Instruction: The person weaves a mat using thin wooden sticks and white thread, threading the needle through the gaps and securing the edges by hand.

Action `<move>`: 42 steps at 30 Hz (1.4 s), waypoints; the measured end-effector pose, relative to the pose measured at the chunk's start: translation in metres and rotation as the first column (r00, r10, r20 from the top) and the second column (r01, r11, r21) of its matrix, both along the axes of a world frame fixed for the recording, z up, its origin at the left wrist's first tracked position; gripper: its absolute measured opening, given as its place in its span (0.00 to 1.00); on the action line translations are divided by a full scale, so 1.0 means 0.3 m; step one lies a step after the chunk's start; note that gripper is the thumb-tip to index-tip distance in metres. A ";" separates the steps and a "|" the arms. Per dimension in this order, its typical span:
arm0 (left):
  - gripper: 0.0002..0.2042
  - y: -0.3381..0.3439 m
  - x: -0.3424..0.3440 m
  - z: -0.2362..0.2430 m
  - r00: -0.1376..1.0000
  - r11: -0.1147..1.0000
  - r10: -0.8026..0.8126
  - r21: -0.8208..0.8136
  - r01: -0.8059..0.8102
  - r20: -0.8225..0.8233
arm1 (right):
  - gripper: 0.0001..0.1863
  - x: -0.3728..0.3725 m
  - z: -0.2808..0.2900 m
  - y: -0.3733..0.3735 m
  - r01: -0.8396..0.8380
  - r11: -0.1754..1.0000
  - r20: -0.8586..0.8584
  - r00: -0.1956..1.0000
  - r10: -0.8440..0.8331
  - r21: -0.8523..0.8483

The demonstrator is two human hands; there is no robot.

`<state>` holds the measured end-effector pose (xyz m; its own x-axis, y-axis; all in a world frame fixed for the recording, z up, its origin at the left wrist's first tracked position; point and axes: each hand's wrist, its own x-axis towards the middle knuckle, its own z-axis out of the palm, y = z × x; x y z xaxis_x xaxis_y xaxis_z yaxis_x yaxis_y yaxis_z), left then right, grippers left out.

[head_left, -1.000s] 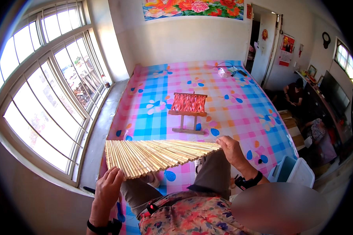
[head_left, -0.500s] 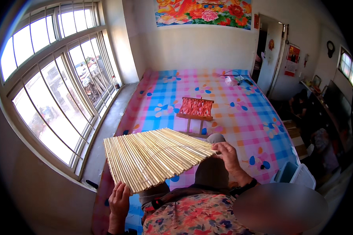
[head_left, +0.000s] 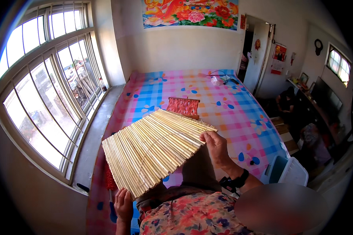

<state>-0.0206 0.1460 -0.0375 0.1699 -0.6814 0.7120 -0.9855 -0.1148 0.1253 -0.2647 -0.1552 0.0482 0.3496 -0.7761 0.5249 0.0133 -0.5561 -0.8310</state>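
Note:
A pale yellow mat of many thin stalks, laid side by side and bound with thread, is held up tilted over my lap. My left hand grips its near left corner, fingers closed on the edge. At the right corner, my right hand pinches the mat between thumb and fingers. A curved line of thread crosses the stalks. Behind the mat is a small wooden stand with a red woven panel; its lower part is hidden by the mat.
A checked, flowered cover spreads over the bed beneath me. To the left runs a sill under a barred window. A red bristly thing lies by the mat. Right are a blue box with a white lid and a seated person.
The mat's far edge has risen and now covers the lower part of the red stand. Both hands keep their grip. The view has turned slightly to the right.

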 end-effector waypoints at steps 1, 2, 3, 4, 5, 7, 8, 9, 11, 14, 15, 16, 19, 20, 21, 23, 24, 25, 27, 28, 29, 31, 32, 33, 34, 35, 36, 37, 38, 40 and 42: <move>0.12 -0.016 -0.010 0.009 1.000 1.000 -0.028 -0.012 0.028 0.003 | 0.11 -0.023 0.003 -0.002 0.026 0.999 0.009 1.000 -0.026 0.025; 0.12 -0.033 -0.019 0.014 0.999 0.999 -0.037 -0.005 0.037 0.012 | 0.08 -0.037 -0.017 -0.015 0.054 0.996 0.060 0.996 -0.058 0.069; 0.12 -0.057 -0.031 0.010 0.999 0.999 -0.047 -0.004 0.047 0.010 | 0.08 -0.071 -0.038 -0.030 0.064 0.996 0.059 0.996 -0.068 0.070; 0.11 -0.081 -0.043 0.007 0.995 0.995 -0.096 0.008 0.096 -0.004 | 0.09 -0.110 -0.064 -0.050 0.097 0.988 0.063 0.992 -0.105 0.118; 0.11 -0.100 -0.051 0.014 0.989 0.989 -0.145 0.025 0.145 -0.014 | 0.10 -0.143 -0.099 -0.067 0.128 0.977 0.072 0.987 -0.142 0.172; 0.13 -0.129 -0.075 0.032 0.984 0.982 -0.177 0.059 0.177 -0.007 | 0.11 -0.206 -0.188 -0.085 0.138 0.970 0.103 0.982 -0.161 0.198; 0.14 -0.144 -0.075 0.038 0.972 0.968 -0.234 0.095 0.234 -0.008 | 0.11 -0.231 -0.235 -0.084 0.156 0.950 0.121 0.973 -0.194 0.272; 0.15 -0.154 -0.074 0.041 0.958 0.950 -0.286 0.128 0.285 -0.008 | 0.11 -0.250 -0.280 -0.080 0.165 0.925 0.139 0.965 -0.224 0.343; 0.17 -0.164 -0.061 0.014 0.951 0.939 -0.308 0.161 0.303 0.006 | 0.12 -0.288 -0.379 -0.058 0.178 0.914 0.147 0.958 -0.245 0.364; 0.18 -0.186 -0.056 0.012 0.922 0.888 -0.381 0.251 0.386 -0.070 | 0.12 -0.335 -0.536 -0.024 0.193 0.765 0.086 0.947 -0.309 0.614; 0.18 -0.188 -0.058 0.014 0.913 0.868 -0.395 0.284 0.408 -0.102 | 0.12 -0.339 -0.587 -0.014 0.193 0.762 0.090 0.946 -0.312 0.618; 0.19 -0.190 -0.057 0.015 0.903 0.846 -0.408 0.315 0.429 -0.134 | 0.12 -0.344 -0.635 -0.006 0.175 0.719 0.114 0.936 -0.334 0.673; 0.19 -0.229 -0.034 -0.020 0.904 0.852 -0.411 0.302 0.428 -0.119 | 0.11 -0.360 -0.736 0.009 0.171 0.659 0.142 0.908 -0.393 0.732; 0.19 -0.243 -0.028 -0.029 0.903 0.850 -0.414 0.304 0.430 -0.120 | 0.11 -0.362 -0.751 0.014 0.172 0.680 0.141 0.915 -0.379 0.712; 0.18 -0.261 -0.024 -0.034 0.905 0.862 -0.406 0.277 0.425 -0.127 | 0.11 -0.364 -0.764 0.016 0.173 0.702 0.140 0.921 -0.365 0.691; 0.18 -0.290 -0.021 -0.034 0.905 0.871 -0.403 0.246 0.425 -0.138 | 0.11 -0.374 -0.781 0.009 0.195 0.713 0.099 0.932 -0.348 0.674; 0.18 -0.304 -0.021 -0.035 0.908 0.878 -0.392 0.235 0.418 -0.148 | 0.11 -0.377 -0.787 0.003 0.214 0.726 0.058 0.942 -0.329 0.654; 0.17 -0.315 -0.019 -0.038 0.910 0.884 -0.382 0.224 0.410 -0.160 | 0.11 -0.376 -0.793 -0.005 0.220 0.725 0.054 0.941 -0.334 0.652; 0.18 -0.316 -0.010 -0.064 0.912 0.885 -0.374 0.228 0.406 -0.170 | 0.11 -0.371 -0.778 -0.007 0.271 0.721 0.022 0.929 -0.369 0.638; 0.18 -0.312 -0.006 -0.082 0.913 0.885 -0.367 0.235 0.401 -0.176 | 0.11 -0.379 -0.769 -0.008 0.277 0.720 0.013 0.930 -0.368 0.636; 0.18 -0.295 0.002 -0.104 0.915 0.887 -0.359 0.237 0.395 -0.185 | 0.11 -0.366 -0.717 -0.001 0.288 0.746 -0.017 0.937 -0.348 0.601; 0.20 -0.257 0.013 -0.144 0.905 0.883 -0.346 0.239 0.404 -0.249 | 0.12 -0.353 -0.634 0.008 0.304 0.766 -0.061 0.943 -0.328 0.567; 0.20 -0.250 0.018 -0.160 0.902 0.883 -0.342 0.239 0.404 -0.264 | 0.11 -0.353 -0.602 0.008 0.283 0.772 -0.057 0.950 -0.307 0.569; 0.20 -0.237 0.023 -0.177 0.901 0.885 -0.324 0.243 0.396 -0.288 | 0.11 -0.347 -0.569 0.006 0.256 0.779 -0.053 0.960 -0.276 0.572; 0.21 -0.220 0.025 -0.192 0.899 0.888 -0.305 0.248 0.387 -0.314 | 0.11 -0.350 -0.533 0.008 0.240 0.771 -0.117 0.970 -0.213 0.590; 0.21 -0.221 0.019 -0.200 0.894 0.888 -0.296 0.248 0.387 -0.337 | 0.11 -0.363 -0.519 0.001 0.249 0.766 -0.141 0.968 -0.206 0.592; 0.21 -0.229 0.020 -0.196 0.883 0.887 -0.320 0.218 0.407 -0.343 | 0.12 -0.368 -0.512 -0.006 0.217 0.750 -0.142 0.976 -0.164 0.625; 0.21 -0.235 0.022 -0.196 0.872 0.885 -0.344 0.189 0.425 -0.348 | 0.13 -0.372 -0.504 -0.015 0.186 0.729 -0.141 0.982 -0.123 0.659; 0.22 -0.239 0.024 -0.206 0.871 0.883 -0.346 0.192 0.428 -0.348 | 0.13 -0.384 -0.480 -0.030 0.173 0.709 -0.191 0.980 -0.056 0.684; 0.22 -0.228 0.028 -0.203 0.879 0.879 -0.311 0.243 0.411 -0.362 | 0.13 -0.377 -0.379 -0.055 0.186 0.656 -0.285 0.957 0.047 0.732; 0.22 -0.228 0.028 -0.160 0.877 0.844 -0.278 0.336 0.418 -0.392 | 0.14 -0.389 -0.312 -0.097 0.252 0.706 -0.509 0.843 0.176 0.662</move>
<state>-0.0122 0.0777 -0.0855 0.0338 -0.9487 0.3145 -0.8823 0.1194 0.4552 -0.3813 -0.1841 -0.0454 0.3486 -0.8464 -0.4026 -0.5243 0.1800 -0.8323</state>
